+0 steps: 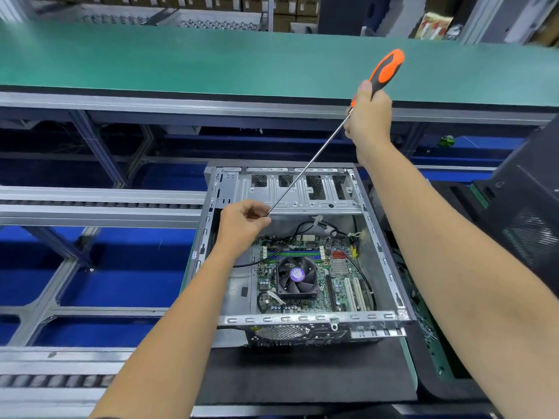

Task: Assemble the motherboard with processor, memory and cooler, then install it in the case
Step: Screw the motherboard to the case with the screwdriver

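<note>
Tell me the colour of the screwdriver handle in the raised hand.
Orange and black, seen in the head view: the screwdriver handle sticks up out of the right hand.

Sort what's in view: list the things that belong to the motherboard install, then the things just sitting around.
In use:
- case, open
- motherboard inside the case
- cooler on the motherboard
- screwdriver, handle gripped by the right hand
- left hand, fingers at the screwdriver's tip

Lying about:
- green conveyor belt
- cardboard boxes behind it
- black panel at the right
</note>
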Available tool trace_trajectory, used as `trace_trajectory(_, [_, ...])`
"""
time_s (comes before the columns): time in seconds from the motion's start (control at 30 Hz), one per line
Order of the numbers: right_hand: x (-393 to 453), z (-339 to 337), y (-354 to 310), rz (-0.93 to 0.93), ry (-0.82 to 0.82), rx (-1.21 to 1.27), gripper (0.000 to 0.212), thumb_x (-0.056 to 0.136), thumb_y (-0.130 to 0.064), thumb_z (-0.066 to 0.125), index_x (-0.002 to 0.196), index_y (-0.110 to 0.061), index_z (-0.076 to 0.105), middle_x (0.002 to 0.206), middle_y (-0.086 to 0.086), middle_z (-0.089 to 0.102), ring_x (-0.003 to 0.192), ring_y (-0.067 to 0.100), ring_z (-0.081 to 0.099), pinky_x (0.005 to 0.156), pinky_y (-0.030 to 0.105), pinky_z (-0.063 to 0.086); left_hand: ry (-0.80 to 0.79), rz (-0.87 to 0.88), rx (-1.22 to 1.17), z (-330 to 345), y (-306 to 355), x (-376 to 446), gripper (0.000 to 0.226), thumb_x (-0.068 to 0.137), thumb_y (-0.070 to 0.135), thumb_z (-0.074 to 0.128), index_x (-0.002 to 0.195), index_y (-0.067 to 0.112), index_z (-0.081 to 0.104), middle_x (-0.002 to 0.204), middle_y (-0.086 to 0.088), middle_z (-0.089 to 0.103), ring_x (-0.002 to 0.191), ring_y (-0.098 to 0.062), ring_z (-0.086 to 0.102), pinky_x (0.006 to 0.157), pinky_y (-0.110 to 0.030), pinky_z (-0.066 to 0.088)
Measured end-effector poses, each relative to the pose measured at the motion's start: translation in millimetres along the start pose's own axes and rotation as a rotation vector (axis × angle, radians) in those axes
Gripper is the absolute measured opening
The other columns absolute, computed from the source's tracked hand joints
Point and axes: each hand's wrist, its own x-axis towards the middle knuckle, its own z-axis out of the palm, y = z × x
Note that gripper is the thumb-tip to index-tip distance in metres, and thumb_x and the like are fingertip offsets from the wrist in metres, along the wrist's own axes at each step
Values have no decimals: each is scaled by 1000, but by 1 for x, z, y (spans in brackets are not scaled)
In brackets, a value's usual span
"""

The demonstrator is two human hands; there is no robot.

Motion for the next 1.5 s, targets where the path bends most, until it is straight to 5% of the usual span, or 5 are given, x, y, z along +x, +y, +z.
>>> trace_trajectory(0.37, [-12, 20, -21, -130, -77, -7, 30, 103, -31, 33, 78, -16, 42, 68, 0, 48, 57, 15, 43, 60, 33, 38, 64, 95, 54, -3, 4, -1, 17, 78, 12, 75, 91, 18, 67, 87, 5, 65, 78, -4, 56, 70, -13, 45])
trace_trajectory(0.53, [-9, 29, -48, -233, -105, -27, 30, 103, -31, 33, 78, -16, 41, 65, -4, 44, 56, 14, 42, 59, 32, 37, 356, 89, 129, -9, 1, 3, 18, 87, 5, 53, 92, 18, 65, 90, 5, 62, 85, -14, 55, 74, -28, 47])
trace_trajectory(0.9, [-17, 59, -51, -409, -229, -118, 28, 104, -26, 34, 77, -24, 40, 71, -7, 45, 63, 9, 41, 62, 25, 38, 203, 98, 397, -4, -9, 14, 17, 91, 13, 60, 104, 9, 70, 96, -4, 67, 95, -21, 56, 84, -31, 47])
trace_trajectory(1.5, [-31, 73, -32, -477, -329, -185, 22, 104, -22, 36, 88, -9, 43, 71, -2, 46, 64, 13, 41, 58, 23, 36, 207, 112, 401, -3, -14, 17, 16, 92, 13, 57, 100, 12, 71, 95, 1, 63, 96, -16, 50, 81, -23, 40])
